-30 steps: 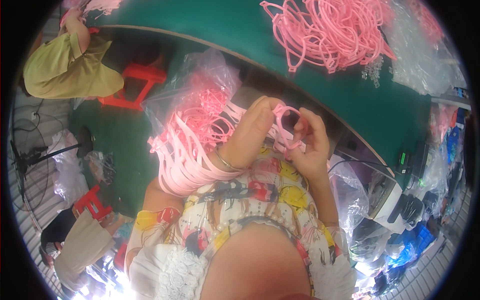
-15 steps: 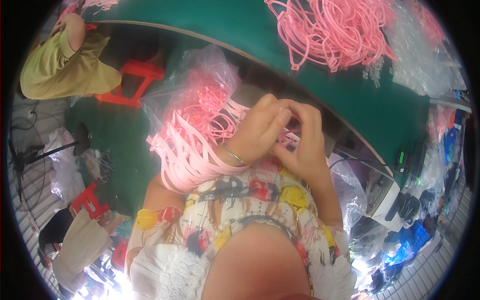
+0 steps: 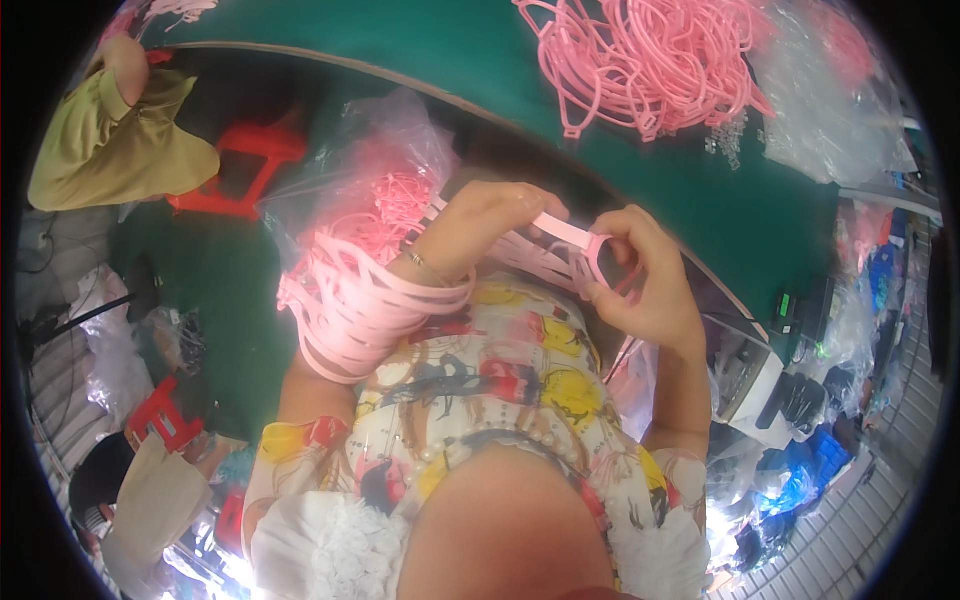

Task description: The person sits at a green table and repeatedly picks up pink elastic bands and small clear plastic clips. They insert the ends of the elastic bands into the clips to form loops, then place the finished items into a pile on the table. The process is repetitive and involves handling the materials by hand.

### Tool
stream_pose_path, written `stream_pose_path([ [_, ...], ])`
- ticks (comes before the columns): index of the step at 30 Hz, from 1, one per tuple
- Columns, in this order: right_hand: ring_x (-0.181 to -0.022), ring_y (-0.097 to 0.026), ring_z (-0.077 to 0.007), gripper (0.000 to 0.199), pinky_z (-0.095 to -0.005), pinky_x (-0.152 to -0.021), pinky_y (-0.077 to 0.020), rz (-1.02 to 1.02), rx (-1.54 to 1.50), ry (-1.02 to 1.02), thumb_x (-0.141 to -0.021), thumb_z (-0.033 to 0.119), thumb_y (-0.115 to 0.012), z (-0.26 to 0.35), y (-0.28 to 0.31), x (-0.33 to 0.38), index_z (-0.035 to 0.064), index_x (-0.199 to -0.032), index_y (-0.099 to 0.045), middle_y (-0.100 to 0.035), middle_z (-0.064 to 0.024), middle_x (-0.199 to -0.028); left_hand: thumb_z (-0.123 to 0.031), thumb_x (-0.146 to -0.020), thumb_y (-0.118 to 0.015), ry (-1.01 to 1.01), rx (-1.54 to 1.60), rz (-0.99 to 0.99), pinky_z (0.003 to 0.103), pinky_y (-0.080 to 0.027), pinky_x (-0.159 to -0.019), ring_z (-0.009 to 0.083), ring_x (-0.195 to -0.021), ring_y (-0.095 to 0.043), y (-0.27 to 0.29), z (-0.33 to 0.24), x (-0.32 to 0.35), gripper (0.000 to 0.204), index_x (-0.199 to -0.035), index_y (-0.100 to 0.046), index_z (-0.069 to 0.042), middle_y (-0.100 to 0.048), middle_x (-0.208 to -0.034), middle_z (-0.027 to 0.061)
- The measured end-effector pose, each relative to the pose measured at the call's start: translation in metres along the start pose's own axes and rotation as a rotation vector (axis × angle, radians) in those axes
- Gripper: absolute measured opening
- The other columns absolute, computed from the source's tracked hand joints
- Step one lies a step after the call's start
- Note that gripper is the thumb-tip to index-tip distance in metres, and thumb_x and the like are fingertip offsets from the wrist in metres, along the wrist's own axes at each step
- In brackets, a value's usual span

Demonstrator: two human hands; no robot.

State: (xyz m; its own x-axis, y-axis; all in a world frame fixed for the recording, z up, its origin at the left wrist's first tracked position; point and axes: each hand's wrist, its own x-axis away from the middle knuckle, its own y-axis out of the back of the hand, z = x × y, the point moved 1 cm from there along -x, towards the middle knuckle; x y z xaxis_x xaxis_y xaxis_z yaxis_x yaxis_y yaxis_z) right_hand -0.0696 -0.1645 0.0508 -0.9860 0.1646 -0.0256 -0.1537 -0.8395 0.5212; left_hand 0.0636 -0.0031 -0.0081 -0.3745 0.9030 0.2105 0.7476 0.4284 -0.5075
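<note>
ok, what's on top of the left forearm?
Overlapping flat pale pink bands lie across it, with a thin metallic bracelet nearer the left hand. What's under them is mostly covered.

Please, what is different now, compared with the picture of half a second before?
The hands were together; the right hand has moved away to the right from the left hand. A pink band now shows stretched between them, held by both. I see nothing let go. The pink loops around the left arm and the pink pile stayed.
</note>
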Motion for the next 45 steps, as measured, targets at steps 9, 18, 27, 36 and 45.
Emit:
stream_pose_path([
  [9, -0.070, -0.041, -0.0131, 0.037, -0.0252, -0.064, -0.0350, 0.053, -0.110, -0.015, -0.058, 0.008, -0.066, -0.003, 0.028, 0.005, 0.0033, -0.093, -0.056, -0.042, -0.0022, -0.078, -0.024, -0.094, -0.056, 0.120, -0.059, 0.434, 0.024, -0.046, -0.072, 0.0093, -0.081, -0.057, -0.007, 0.015, -0.028, 0.023, -0.090, -0.060, -0.001, -0.062, -0.085, 0.0035],
  [18, -0.066, -0.039, -0.0116, 0.033, -0.0249, -0.060, -0.0318, 0.134, -0.127, -0.063, -0.059, 0.010, -0.067, -0.024, 0.027, 0.023, 0.0021, -0.089, -0.058, -0.043, -0.0028, -0.075, -0.020, -0.091, -0.059, 0.141, -0.136, 0.333, 0.023, -0.046, -0.066, 0.0075, -0.074, -0.055, -0.003, 0.009, -0.012, 0.021, -0.089, -0.062, 0.000, -0.061, -0.081, 0.0016],
  [27, -0.062, -0.039, -0.0077, 0.013, -0.0236, -0.055, -0.0300, 0.076, -0.488, -0.258, -0.075, 0.011, -0.071, -0.046, 0.010, 0.040, 0.0019, -0.085, -0.069, -0.047, -0.0009, -0.071, -0.015, -0.089, -0.061, -0.072, -0.541, 0.316, 0.023, -0.042, -0.050, 0.0059, -0.057, -0.050, -0.013, 0.002, -0.012, 0.017, -0.084, -0.063, 0.001, -0.057, -0.067, 0.0015],
  [36, -0.061, -0.044, -0.0080, 0.003, -0.0229, -0.053, -0.0329, -0.040, -0.631, -0.341, -0.072, 0.001, -0.063, -0.044, 0.009, 0.047, -0.0018, -0.070, -0.063, -0.049, -0.0026, -0.073, -0.017, -0.092, -0.057, 0.103, -0.489, 0.360, 0.025, -0.044, -0.062, 0.0072, -0.068, -0.051, -0.024, -0.007, -0.019, 0.019, -0.084, -0.061, 0.000, -0.058, -0.071, 0.0023],
  [45, -0.058, -0.047, -0.0082, 0.003, -0.0212, -0.050, -0.0356, -0.120, -0.773, -0.412, -0.070, -0.004, -0.060, -0.054, 0.010, 0.060, -0.0041, -0.068, -0.061, -0.051, -0.0063, -0.079, -0.020, -0.094, -0.052, 0.167, -0.342, 0.317, 0.026, -0.045, -0.071, 0.0089, -0.074, -0.051, -0.034, -0.002, -0.031, 0.018, -0.091, -0.056, -0.003, -0.056, -0.076, 0.0013],
])
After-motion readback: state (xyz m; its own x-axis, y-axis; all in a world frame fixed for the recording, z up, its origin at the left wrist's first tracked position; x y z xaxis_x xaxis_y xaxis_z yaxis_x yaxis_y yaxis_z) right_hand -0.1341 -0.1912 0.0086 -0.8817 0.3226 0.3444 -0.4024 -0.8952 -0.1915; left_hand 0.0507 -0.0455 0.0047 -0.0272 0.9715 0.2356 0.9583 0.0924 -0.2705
